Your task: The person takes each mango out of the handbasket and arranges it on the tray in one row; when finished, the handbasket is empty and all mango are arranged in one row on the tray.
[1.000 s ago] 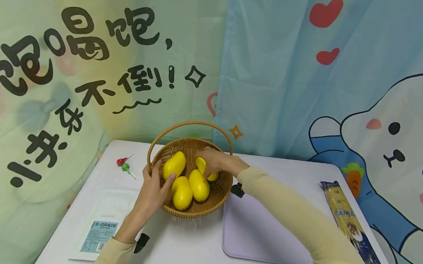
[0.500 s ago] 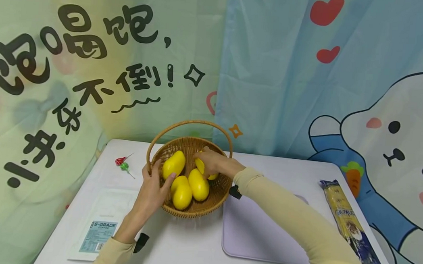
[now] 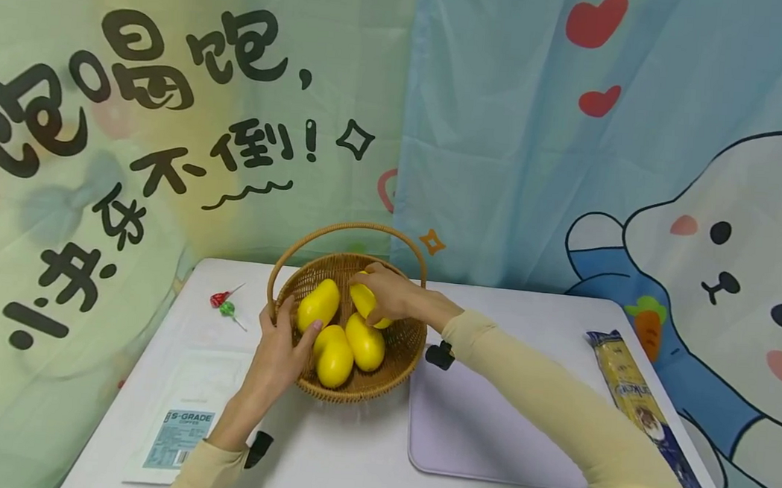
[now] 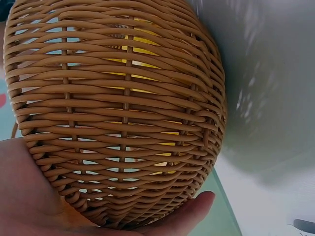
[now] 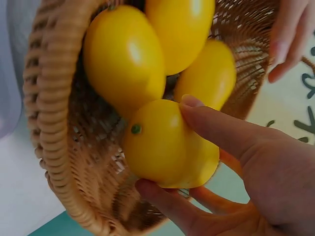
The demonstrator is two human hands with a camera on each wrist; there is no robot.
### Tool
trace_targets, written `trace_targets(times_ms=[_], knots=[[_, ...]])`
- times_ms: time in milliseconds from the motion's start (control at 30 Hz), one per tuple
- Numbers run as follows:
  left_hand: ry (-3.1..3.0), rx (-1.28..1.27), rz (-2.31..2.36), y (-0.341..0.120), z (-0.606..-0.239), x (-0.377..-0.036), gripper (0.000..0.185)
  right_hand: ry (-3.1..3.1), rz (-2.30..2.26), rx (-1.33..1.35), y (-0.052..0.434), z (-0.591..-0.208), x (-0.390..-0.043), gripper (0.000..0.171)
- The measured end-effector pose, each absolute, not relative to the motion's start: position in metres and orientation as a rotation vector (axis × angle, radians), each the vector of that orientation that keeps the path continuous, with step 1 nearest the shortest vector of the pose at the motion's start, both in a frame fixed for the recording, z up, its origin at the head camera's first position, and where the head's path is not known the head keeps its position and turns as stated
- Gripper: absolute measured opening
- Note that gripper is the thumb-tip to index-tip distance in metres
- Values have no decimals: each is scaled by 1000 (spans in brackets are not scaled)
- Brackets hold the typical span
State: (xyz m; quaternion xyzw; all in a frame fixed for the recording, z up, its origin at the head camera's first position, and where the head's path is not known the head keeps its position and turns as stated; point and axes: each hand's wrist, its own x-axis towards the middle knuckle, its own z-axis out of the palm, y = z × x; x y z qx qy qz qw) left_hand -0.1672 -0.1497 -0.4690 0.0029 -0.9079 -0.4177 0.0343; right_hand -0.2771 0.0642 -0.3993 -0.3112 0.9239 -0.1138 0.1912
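Yellow mango (image 3: 366, 302) gripped by right hand (image 3: 394, 296) fingers

The basket's handle (image 3: 351, 230) is arching over the wicker basket (image 3: 393, 363), so any way in is running under it from the near side. Three mangoes (image 3: 348, 342) are crowding the bowl. The left hand (image 3: 280, 353) is blocking the left rim. The purple mat (image 3: 480, 429) is lying flat and open to the right.
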Motion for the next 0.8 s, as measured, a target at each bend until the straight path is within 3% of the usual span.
trace_targets(times_ms=[800], knots=[[-2815, 18, -1294, -150, -466, -166, 84, 2656, -654, -847, 134, -330, -205, 74]])
